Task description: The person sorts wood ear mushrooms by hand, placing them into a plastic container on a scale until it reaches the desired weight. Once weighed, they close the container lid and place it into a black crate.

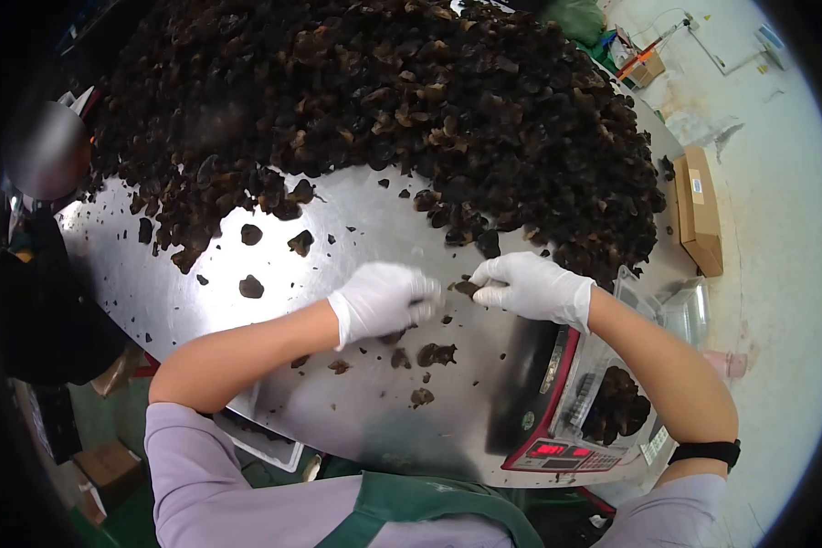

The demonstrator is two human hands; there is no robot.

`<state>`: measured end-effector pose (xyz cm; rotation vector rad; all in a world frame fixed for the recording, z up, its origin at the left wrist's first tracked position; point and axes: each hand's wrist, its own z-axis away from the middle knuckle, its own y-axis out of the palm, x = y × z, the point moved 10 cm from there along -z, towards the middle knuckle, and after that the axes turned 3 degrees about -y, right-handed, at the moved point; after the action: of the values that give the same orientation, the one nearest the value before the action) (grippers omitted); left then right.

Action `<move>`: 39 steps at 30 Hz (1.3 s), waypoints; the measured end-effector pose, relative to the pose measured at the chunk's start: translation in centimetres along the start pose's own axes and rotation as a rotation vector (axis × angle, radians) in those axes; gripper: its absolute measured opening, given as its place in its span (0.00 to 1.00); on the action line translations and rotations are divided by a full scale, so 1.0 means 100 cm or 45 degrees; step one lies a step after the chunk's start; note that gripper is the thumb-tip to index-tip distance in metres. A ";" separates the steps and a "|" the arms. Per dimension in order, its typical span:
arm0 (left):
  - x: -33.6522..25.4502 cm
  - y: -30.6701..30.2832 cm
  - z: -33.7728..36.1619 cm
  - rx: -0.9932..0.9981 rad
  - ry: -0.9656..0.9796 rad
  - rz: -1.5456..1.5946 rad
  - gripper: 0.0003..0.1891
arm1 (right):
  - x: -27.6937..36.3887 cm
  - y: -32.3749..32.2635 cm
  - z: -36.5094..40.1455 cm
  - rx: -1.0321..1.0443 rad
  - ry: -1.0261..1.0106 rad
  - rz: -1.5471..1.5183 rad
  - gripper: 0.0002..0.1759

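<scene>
Fingers: your right hand [532, 285] pinches a fungus piece [467, 288] in closed fingertips; your left hand [384, 300] is curled, contents unclear.
Fungus piece: between your hands, over the steel table [365, 219].
Heap [384, 91]: just beyond your hands.
Scale [557, 452]: beside your right forearm.

A dark, crinkled fungus piece [466, 288] sits just right of the frame's centre, pinched at the fingertips of the right hand [534, 285] and close to the left hand [384, 297]. It is small, brown-black and curled. Below it, at lower centre, a few like scraps [436, 353] lie flat, loose and apart from one another. Across the upper half spreads the pile [384, 100], a deep heap of the same dried, ruffled black bits, its lower edge ragged with strays.
</scene>
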<state>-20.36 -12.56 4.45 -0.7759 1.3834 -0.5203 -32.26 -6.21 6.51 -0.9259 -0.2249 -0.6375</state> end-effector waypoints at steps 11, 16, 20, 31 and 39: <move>0.081 -0.032 -0.090 -0.399 -0.190 -0.185 0.13 | 0.046 -0.038 -0.071 -0.588 -0.288 0.754 0.13; 0.072 -0.031 -0.028 -0.296 -0.210 -0.084 0.08 | 0.042 -0.008 -0.071 -0.412 -0.365 0.647 0.09; 0.089 -0.036 0.005 -0.221 -0.395 0.997 0.09 | 0.047 -0.010 -0.005 -0.229 -0.383 0.133 0.08; 0.041 -0.038 -0.088 -0.501 -0.108 -0.063 0.07 | -0.046 -0.084 0.108 -0.556 0.093 -0.749 0.10; -0.017 0.004 -0.057 0.205 -0.032 -0.034 0.09 | -0.041 -0.069 0.127 -0.375 0.082 -0.359 0.09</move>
<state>-26.31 -12.04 5.20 -0.6686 1.2928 -0.6325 -38.62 2.60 16.87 -1.1648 -0.2088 -0.9782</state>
